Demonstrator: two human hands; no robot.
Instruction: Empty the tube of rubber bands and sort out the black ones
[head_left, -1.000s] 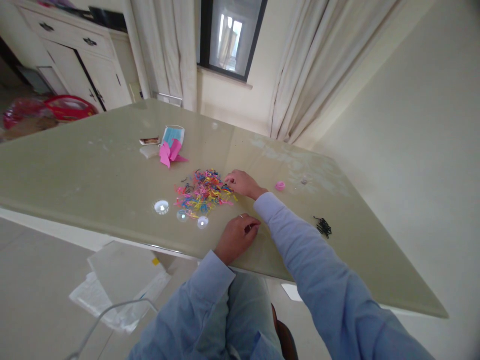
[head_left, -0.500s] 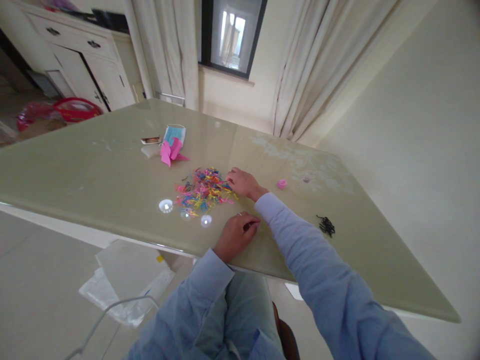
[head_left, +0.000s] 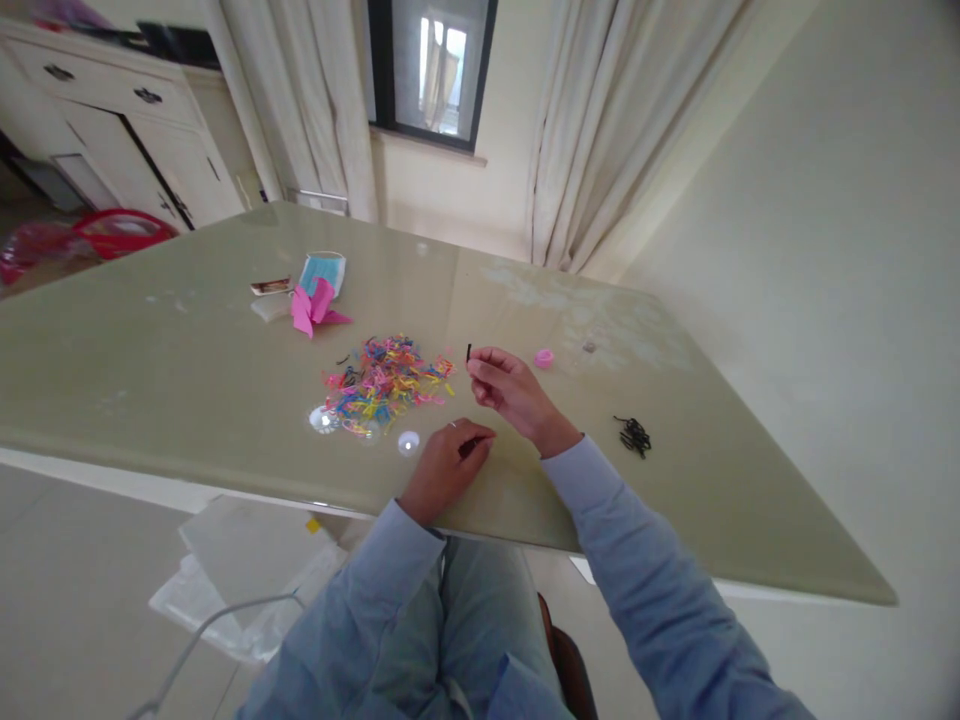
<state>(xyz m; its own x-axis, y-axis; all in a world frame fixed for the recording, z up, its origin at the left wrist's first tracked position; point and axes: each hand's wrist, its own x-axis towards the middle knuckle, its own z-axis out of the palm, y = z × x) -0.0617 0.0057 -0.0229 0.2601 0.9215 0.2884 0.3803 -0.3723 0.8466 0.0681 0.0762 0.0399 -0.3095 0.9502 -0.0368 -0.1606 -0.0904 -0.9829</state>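
Legs and chair: bottom centre of the frame, light trousers (head_left: pixel 487 610) with part of a brown chair (head_left: pixel 566 660) beside them.
Floor: lower left, a pale flat sheet (head_left: pixel 251 545) and crumpled clear plastic (head_left: pixel 199 605), with a grey curved tube (head_left: pixel 202 630) nearby.
Left hand: just below centre, the left hand (head_left: pixel 448 465) rests on the near part of the table (head_left: pixel 675 520), a ring on one finger; its fingers are curled closed, thumb and index tips together, and whether anything sits between them cannot be told.
Right hand: centre, the right hand (head_left: pixel 517 395) is beyond the left one, thumb and index finger gripping a short black strip (head_left: pixel 469 353), the other fingers bent.
Black strip: upright at the fingertips, to the right of the coloured pile.
Black pile: right of centre, a small heap of black strands (head_left: pixel 634 437) on the table.
Coloured pile: left of centre, a loose, tangled heap of multicoloured bands (head_left: pixel 382 380).
Small items, right: a pink ring-like piece (head_left: pixel 544 358) and a small greyish object (head_left: pixel 589 347) near it.
Small items, upper left: folded pink paper (head_left: pixel 315 305) against a blue face mask (head_left: pixel 322 272), beside a small brown-and-white item (head_left: pixel 270 286).
Background: white cabinet (head_left: pixel 120 120) upper left, pale curtains (head_left: pixel 600 130) and a dark-framed window (head_left: pixel 435 70) at the top.
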